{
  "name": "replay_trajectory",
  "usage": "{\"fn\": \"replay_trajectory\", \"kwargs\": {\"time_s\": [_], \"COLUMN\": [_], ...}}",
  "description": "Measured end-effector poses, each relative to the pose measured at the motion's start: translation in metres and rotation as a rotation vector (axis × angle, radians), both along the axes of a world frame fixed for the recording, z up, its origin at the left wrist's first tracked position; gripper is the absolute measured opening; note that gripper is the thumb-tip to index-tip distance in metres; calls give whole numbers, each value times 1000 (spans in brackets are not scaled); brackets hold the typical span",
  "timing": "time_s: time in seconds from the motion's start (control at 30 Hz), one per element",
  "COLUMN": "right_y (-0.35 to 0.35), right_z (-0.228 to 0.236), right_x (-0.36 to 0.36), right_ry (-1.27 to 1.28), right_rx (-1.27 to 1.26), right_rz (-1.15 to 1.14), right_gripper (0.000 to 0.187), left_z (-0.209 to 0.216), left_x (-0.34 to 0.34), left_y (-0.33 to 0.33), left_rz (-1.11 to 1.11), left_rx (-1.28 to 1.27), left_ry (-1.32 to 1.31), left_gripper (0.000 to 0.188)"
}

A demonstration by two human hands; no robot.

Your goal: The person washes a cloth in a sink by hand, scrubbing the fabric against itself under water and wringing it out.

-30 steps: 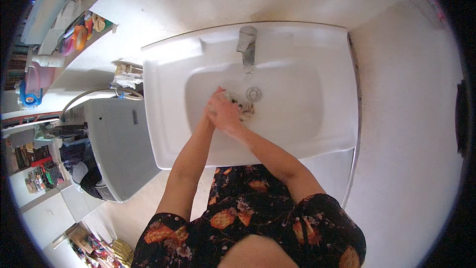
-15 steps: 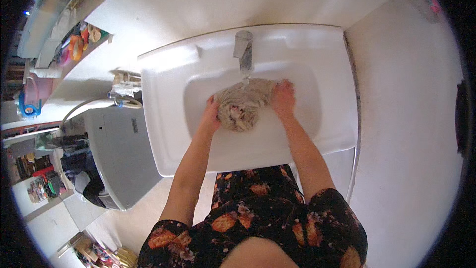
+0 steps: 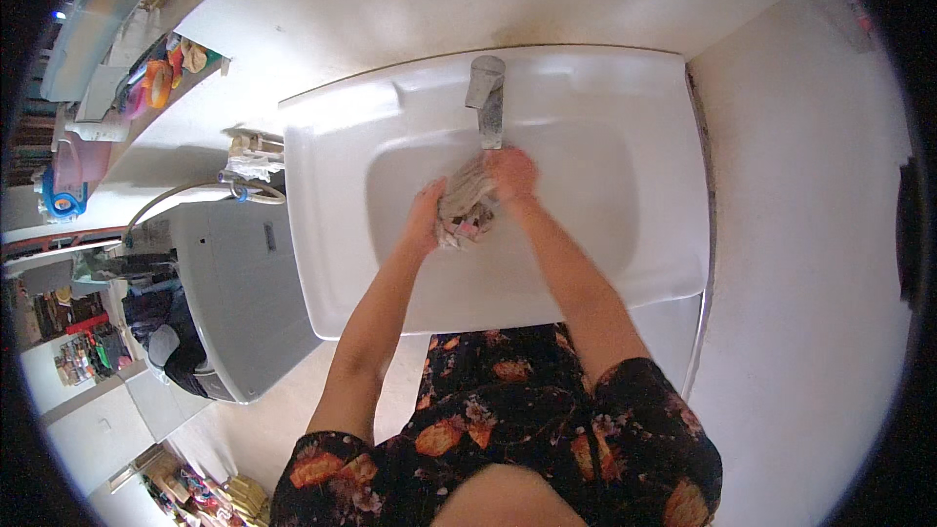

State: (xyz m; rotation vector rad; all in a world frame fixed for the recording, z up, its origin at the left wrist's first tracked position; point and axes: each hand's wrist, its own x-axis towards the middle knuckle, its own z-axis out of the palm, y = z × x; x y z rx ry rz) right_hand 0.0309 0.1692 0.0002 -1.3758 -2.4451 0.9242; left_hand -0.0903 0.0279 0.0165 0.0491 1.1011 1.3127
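Note:
A bunched, wet-looking beige-grey cloth with a pink and dark patch at its near end is held in the basin of a white sink. My left hand grips its left side, fingers along the edge. Closed over the cloth's upper right end is my right hand, just below the spout of the metal faucet; motion slightly blurs this hand. Some of the cloth is hidden behind my fingers.
Left of the sink stands a grey machine with dark clothes beside it. A hose curves above it. A shelf with colourful items runs along the upper left; a wall bounds the right.
My right hand has moved left and toward the faucet, drawing the cloth inward. The cloth is now squeezed into a smaller bundle between my hands, and its pink patch shows more.

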Motion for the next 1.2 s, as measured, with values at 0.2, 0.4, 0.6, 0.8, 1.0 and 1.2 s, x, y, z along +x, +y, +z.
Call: {"fn": "replay_trajectory", "kwargs": {"time_s": [0.2,0.4,0.6,0.8,1.0,1.2], "right_y": [44,-30,-21,-44,2,5], "right_z": [-37,46,4,-12,102,218], "right_x": [59,8,49,46,113,115], "right_ry": [101,686,595,289,409,526], "right_rx": [-263,-619,-419,-500,-386,-113], "right_rz": [-231,155,225,413,242,350], "right_gripper": [24,50,50,25,22,23], "left_z": [38,-38,118,248,181,128], "left_x": [4,-2,-2,-21,-76,-77], "left_y": [23,2,11,-7,-73,-72], "left_rz": [-300,-295,-73,140,380,464], "left_rx": [79,144,166,520,336,159], "left_ry": [1166,1226,430,142,218,282], "left_gripper": [56,45,31,55,53,54]}}
